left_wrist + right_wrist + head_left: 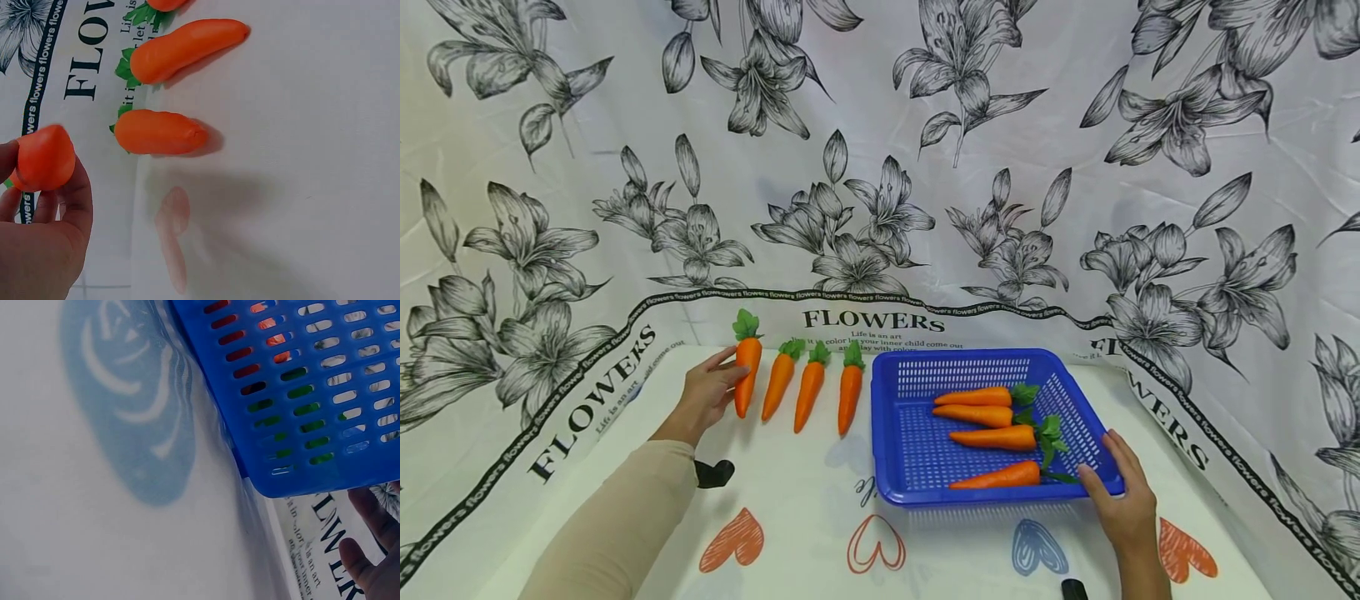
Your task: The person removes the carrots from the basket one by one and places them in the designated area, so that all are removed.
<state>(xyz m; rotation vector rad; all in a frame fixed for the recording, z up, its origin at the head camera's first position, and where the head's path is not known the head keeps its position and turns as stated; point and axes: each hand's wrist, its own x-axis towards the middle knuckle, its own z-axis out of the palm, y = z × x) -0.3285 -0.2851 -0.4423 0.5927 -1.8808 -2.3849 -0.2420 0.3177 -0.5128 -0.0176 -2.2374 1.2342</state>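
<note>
My left hand (709,392) pinches an orange toy carrot (747,367) between thumb and fingers, its green leaves pointing away from me. In the left wrist view the held carrot (47,159) shows its tip end, and the hand (47,244) is around its side. Beside it, three more carrots lie in a row: one (778,385), a middle one (808,395) and a right one (850,392). My right hand (1126,496) holds the near right corner of a blue plastic basket (985,498), thumb at the rim and fingers along the outer side. Several carrots (992,437) lie sideways inside.
A white tablecloth (805,517) printed with hearts covers the table. Behind it hangs a white cloth (880,108) with black flower drawings and lettering. Two black objects show near the wrists, one (713,473) by the left sleeve and one (1073,589) by the right forearm.
</note>
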